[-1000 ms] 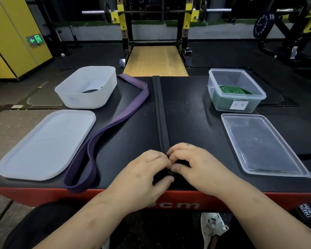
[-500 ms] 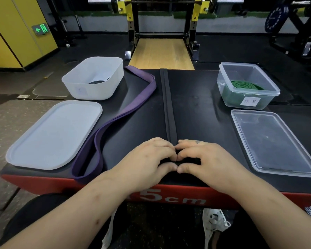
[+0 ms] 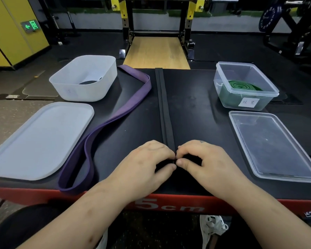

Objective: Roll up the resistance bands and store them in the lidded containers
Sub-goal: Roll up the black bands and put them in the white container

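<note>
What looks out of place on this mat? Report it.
Only the purple band: it sprawls unrolled across the left of the mat, its near loop overhanging the red front edge. Nothing looks spilled or damaged. The left hand and right hand grip the black band.

Both forearms are bare up to the frame edge. The left hand (image 3: 144,164) and right hand (image 3: 210,162) have short nails where these show, and a small dark mark sits on a knuckle of the right hand. A few faint scratch-like marks run along the left forearm (image 3: 79,223). Lower in view are dark trousers (image 3: 16,229) over the left leg and one white sneaker (image 3: 212,228) with dark and green patterning, details too small to read.
</note>
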`<action>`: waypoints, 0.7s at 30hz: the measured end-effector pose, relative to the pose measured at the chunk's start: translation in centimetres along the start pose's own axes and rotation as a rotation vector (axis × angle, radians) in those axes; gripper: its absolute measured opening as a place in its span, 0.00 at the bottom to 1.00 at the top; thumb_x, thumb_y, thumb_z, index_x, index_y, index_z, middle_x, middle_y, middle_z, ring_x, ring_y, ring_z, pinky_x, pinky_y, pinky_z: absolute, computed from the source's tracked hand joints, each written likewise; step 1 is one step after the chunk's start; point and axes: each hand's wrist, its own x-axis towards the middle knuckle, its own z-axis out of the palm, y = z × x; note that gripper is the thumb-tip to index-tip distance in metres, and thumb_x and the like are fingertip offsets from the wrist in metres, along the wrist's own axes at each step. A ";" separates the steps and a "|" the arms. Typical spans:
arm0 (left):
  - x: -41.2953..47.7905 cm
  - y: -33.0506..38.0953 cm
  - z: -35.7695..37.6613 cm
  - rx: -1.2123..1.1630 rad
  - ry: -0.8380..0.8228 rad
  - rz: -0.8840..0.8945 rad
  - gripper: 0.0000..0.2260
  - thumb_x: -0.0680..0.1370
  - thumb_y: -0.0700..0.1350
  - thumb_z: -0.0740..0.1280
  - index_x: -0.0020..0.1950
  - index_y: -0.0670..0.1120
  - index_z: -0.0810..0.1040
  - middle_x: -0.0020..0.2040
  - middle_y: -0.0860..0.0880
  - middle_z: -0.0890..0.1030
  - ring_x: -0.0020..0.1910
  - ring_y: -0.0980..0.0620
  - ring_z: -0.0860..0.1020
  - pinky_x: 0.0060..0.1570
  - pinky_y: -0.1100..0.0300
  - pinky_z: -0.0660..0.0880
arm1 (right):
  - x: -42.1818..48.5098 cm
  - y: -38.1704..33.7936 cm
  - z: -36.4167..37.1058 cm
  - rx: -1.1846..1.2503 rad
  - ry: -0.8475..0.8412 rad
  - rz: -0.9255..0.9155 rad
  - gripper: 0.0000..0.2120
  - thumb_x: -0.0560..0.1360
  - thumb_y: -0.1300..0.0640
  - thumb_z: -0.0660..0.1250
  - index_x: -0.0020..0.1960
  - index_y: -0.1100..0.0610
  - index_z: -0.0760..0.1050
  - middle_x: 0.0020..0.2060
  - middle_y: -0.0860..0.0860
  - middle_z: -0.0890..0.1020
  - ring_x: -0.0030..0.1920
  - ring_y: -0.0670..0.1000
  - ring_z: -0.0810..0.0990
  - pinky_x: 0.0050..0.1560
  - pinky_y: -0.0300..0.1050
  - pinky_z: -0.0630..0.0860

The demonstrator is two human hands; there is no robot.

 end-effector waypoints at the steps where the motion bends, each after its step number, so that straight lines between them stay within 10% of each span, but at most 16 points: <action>1: 0.1 0.0 0.1 0.001 0.004 -0.003 0.08 0.80 0.52 0.67 0.57 0.52 0.82 0.52 0.61 0.79 0.57 0.62 0.75 0.59 0.66 0.71 | -0.1 0.0 0.0 -0.012 0.003 -0.012 0.05 0.78 0.51 0.72 0.51 0.40 0.82 0.51 0.33 0.81 0.60 0.35 0.77 0.59 0.29 0.70; 10: 0.0 -0.4 -0.3 0.015 -0.033 -0.045 0.10 0.79 0.54 0.69 0.59 0.54 0.78 0.58 0.62 0.76 0.61 0.64 0.72 0.61 0.77 0.62 | 0.3 0.2 0.0 -0.121 -0.054 -0.003 0.14 0.78 0.47 0.71 0.63 0.42 0.83 0.61 0.29 0.74 0.70 0.29 0.65 0.68 0.22 0.56; 21: 0.5 -0.6 -0.4 0.036 -0.060 -0.051 0.15 0.78 0.53 0.71 0.64 0.58 0.77 0.59 0.66 0.74 0.63 0.65 0.70 0.65 0.74 0.60 | 0.8 0.9 0.3 -0.095 -0.083 -0.040 0.12 0.81 0.50 0.69 0.63 0.43 0.83 0.63 0.34 0.76 0.69 0.35 0.68 0.67 0.30 0.63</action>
